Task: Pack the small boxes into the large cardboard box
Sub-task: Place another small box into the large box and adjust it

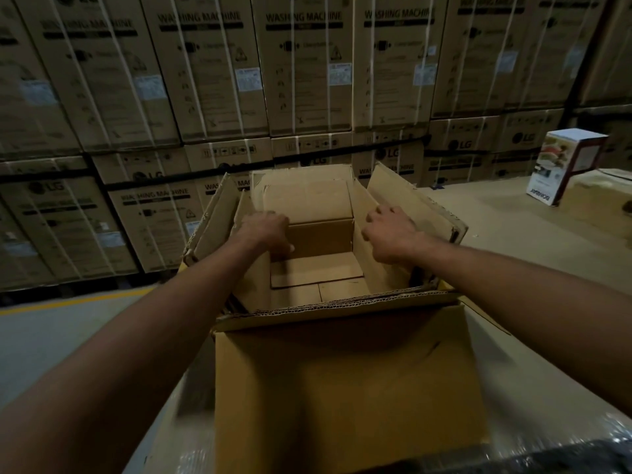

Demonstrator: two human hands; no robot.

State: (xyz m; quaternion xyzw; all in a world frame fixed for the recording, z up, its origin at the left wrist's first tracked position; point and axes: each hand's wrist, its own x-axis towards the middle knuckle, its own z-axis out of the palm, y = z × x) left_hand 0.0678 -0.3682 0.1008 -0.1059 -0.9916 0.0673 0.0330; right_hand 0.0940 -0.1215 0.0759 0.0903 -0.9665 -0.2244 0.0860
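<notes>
The left grip and right grip each curl round a side wall of the large cardboard box, open at 12 o'clock. Inside only bare cardboard shows, so packing seems not begun. One small box stands well apart at 2 o'clock.

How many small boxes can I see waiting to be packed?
1: the small box stands at far right, apart from the large cardboard box. Others may lie outside the view.
</notes>
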